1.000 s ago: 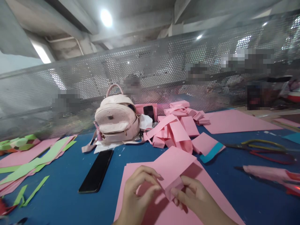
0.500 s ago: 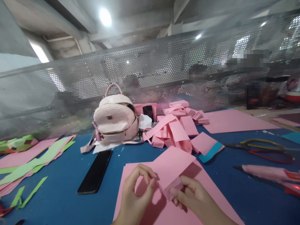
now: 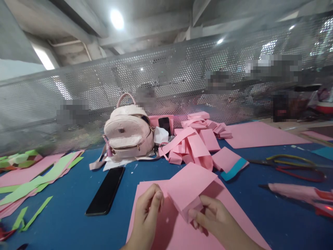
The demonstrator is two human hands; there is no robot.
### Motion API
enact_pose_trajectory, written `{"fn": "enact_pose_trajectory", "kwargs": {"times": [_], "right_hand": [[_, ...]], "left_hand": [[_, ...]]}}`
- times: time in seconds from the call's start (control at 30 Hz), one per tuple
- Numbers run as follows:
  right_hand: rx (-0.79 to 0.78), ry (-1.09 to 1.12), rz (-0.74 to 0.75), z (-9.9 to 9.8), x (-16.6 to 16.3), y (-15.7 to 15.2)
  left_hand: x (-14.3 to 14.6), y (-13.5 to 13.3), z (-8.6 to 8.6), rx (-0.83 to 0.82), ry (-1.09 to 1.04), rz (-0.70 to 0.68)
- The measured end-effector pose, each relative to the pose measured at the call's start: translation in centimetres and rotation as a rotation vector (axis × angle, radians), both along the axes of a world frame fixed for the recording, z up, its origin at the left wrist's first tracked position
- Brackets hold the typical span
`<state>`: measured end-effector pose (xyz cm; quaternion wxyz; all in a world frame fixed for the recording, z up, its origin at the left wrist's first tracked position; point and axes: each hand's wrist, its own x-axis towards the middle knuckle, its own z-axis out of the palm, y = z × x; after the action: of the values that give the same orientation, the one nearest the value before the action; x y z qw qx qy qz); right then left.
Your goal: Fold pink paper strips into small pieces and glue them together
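Note:
My right hand (image 3: 212, 217) grips a folded pink paper box (image 3: 192, 187) at its near right corner, thumb on the near side and fingers behind. The box has a square top and a narrow folded side, and is tilted above a large pink paper sheet (image 3: 151, 239). My left hand (image 3: 149, 208) is to the left, apart from the box, thumb pressed against curled fingers. Whether anything small is between those fingertips cannot be made out. A tiny pale speck shows over the sheet between my hands.
A black phone (image 3: 105, 191) lies left of the sheet. Behind are a pale pink backpack (image 3: 130, 133) and a heap of folded pink paper (image 3: 195, 142). Scissors (image 3: 293, 166) and a pink glue gun (image 3: 293, 192) lie right. Green strips (image 3: 37, 213) lie left, before a perforated metal screen (image 3: 171, 73).
My left hand has drawn back leftward from the box's edge, its thumb and fingers now closed together. My right hand and the box have stayed in place.

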<state>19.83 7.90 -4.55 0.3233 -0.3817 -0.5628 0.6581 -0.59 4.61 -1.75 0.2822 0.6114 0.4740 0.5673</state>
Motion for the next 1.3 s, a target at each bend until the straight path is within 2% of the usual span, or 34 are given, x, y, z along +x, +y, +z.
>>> {"fn": "enact_pose_trajectory", "kwargs": {"times": [0.2,0.37,0.43,0.6,0.7,0.87,1.03,1.17,1.3], "right_hand": [[-0.002,-0.010,-0.014,0.2,-0.1,-0.1],[0.006,-0.002,-0.016,0.3,-0.2,-0.1],[0.020,0.012,-0.019,0.5,-0.3,-0.3],[0.047,0.103,0.040,1.3,-0.2,-0.9],[0.068,0.067,0.052,1.4,-0.1,-1.0],[0.087,0.024,0.028,0.7,0.2,-1.3],[0.108,0.085,-0.060,0.7,0.1,-1.8],[0.150,0.062,-0.115,0.5,0.2,-1.0],[0.148,0.026,-0.085,-0.2,0.5,-0.2]], "left_hand": [[0.1,0.2,-0.1,0.004,-0.013,0.003],[0.3,-0.3,0.7,0.252,0.114,-0.063],[0.4,-0.5,1.0,0.305,0.192,-0.081],[0.7,-0.5,0.6,0.141,0.239,-0.125],[0.7,-0.2,0.5,0.046,0.274,-0.160],[0.1,0.4,1.0,0.107,0.334,-0.260],[-2.1,1.9,1.4,0.197,0.427,-0.186],[-3.6,3.1,2.0,0.117,0.274,-0.050],[-3.6,3.6,2.6,-0.031,-0.132,0.030]]}}
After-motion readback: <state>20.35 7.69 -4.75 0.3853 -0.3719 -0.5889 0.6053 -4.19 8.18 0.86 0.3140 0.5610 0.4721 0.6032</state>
